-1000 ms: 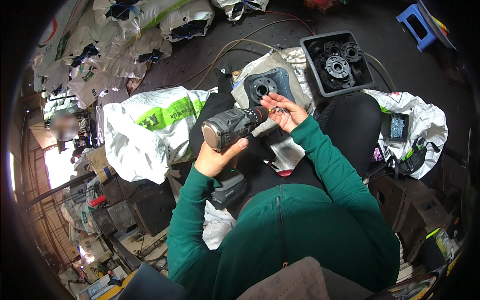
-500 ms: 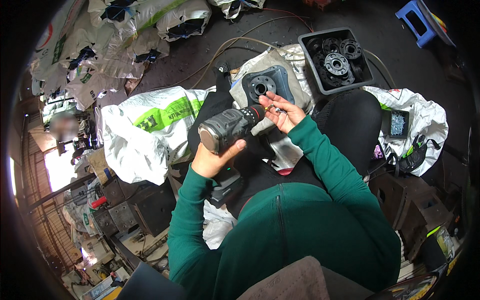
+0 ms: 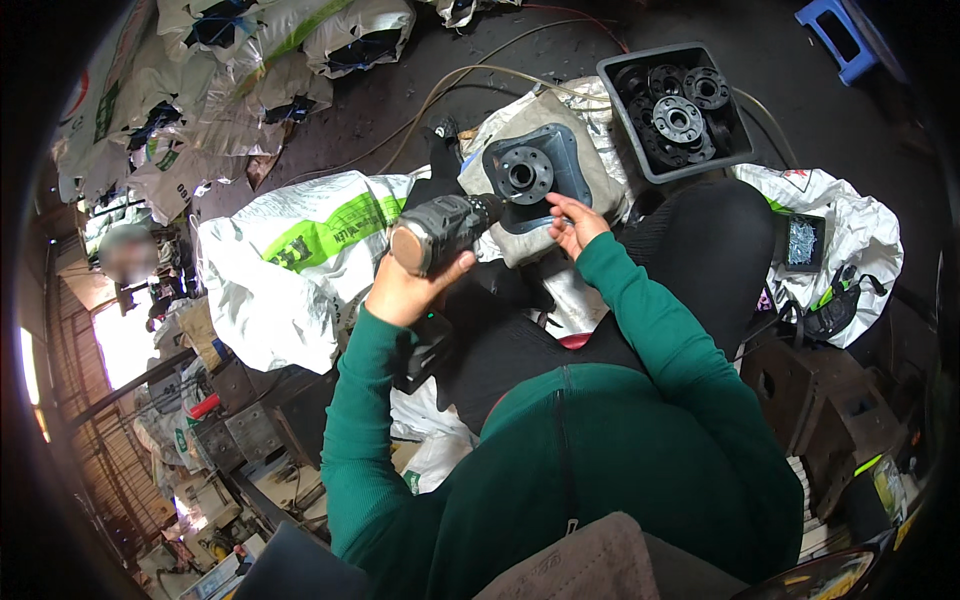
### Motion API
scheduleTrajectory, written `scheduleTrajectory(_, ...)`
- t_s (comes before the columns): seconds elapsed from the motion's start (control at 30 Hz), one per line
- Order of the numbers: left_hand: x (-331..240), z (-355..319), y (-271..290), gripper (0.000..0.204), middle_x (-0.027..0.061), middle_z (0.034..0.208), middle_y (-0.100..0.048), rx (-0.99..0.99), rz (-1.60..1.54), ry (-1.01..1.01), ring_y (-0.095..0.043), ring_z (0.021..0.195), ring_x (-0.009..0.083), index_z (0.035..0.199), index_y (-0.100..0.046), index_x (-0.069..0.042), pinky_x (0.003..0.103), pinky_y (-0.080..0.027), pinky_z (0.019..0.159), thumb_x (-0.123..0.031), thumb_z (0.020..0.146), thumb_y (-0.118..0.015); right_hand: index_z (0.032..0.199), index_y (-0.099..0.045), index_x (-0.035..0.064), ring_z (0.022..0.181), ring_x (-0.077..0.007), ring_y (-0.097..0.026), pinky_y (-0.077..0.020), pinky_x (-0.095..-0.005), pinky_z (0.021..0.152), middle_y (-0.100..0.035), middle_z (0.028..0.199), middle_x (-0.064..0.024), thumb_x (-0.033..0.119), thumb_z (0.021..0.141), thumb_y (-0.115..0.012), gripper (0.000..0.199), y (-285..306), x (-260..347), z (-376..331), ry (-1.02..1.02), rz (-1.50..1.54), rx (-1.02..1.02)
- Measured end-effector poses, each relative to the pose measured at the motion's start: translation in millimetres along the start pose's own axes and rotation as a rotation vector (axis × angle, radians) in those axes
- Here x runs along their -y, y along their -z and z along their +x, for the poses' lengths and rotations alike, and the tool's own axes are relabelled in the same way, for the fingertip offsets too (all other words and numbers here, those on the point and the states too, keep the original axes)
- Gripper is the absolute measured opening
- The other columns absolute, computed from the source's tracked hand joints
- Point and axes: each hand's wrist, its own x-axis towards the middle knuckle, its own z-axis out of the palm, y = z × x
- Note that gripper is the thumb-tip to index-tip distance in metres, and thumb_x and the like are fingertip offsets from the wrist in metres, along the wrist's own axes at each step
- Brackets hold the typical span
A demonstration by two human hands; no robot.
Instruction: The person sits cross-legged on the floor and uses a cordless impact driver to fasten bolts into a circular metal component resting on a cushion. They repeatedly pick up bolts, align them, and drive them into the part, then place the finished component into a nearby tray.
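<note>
My left hand (image 3: 398,292) is wrapped round the grip of a grey-black cordless drill (image 3: 435,232), its chuck pointing right toward a dark round flange (image 3: 522,172). Bolt holes ring the flange's open centre. It sits in a grey four-cornered metal housing (image 3: 568,165), which rests on a beige cloth-covered pad (image 3: 520,245) between my legs. At the flange's lower right edge is my right hand (image 3: 578,228), fingers curled and drawn together. Whatever lies between those fingers is too small to make out.
A grey bin (image 3: 640,172) of round flanges stands beyond my right knee. On a white sack at right are a small tray of screws (image 3: 803,242) and a black strap-like item (image 3: 830,312). Another white sack (image 3: 270,290) lies left. Hoses (image 3: 450,85) cross the floor.
My right hand has left the drill's chuck and moved to the flange's edge. The flange has tilted slightly, and the drill has shifted a little left.
</note>
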Motion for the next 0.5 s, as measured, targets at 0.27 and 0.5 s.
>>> scheduleTrajectory(0.27, 34, 37, -12, 0.05, 0.0139, 0.102, -0.063, 0.073, -0.057, 0.111, -0.06, 0.095, 0.0219, 0.111, -0.057, -0.001, 0.033, -0.045, 0.084, -0.034, 0.076, -0.071, 0.104, -0.062, 0.0061, 0.051, -0.0024, -0.04, -0.0344, -0.0184, 0.043, -0.048, 0.069, 0.0057, 0.019, 0.084, -0.063, 0.023, 14, 10, 49, 0.19, -0.161, -0.185)
scheduleTrajectory(0.5, 34, 54, -21, 0.049, 0.0133, 0.098, -0.065, 0.066, -0.054, 0.136, -0.062, 0.09, 0.0223, 0.108, -0.059, -0.002, 0.032, -0.046, 0.08, -0.037, 0.076, -0.071, 0.101, -0.062, 0.0058, 0.052, -0.0023, -0.041, -0.034, -0.0173, 0.044, -0.05, 0.066, 0.007, 0.02, 0.081, -0.068, 0.025, 7, 6, 51, 0.197, -0.339, -0.205)
